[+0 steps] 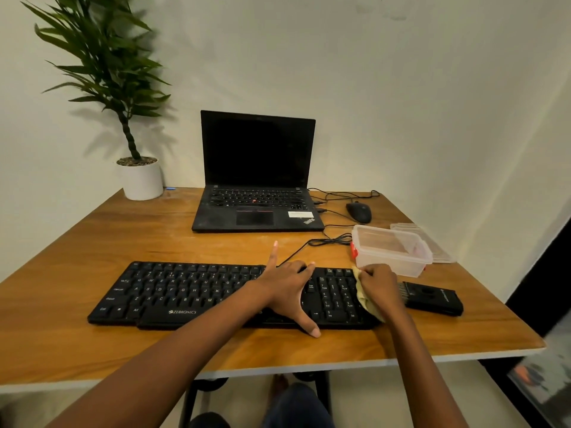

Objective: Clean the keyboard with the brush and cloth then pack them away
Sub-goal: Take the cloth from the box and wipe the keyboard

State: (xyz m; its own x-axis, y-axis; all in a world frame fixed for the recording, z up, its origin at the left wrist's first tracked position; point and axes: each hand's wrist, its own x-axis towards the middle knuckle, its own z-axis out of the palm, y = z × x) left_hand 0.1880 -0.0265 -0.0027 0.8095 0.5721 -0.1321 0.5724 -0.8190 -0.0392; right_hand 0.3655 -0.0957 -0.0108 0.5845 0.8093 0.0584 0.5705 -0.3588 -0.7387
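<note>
Wiping looks to be the step in hand: the left hand [287, 291] lies splayed wide on the long black plastic keyboard [173, 291], steadying it, while the right hand [378, 285] curls its fingers tight round a crumpled pale-yellow cloth [369, 305] at the number pad. The next move probably calls for leftward strokes. Just beside lies the flat black brush [432, 298] and beyond it the clear plastic box [389, 245], lid off.
</note>
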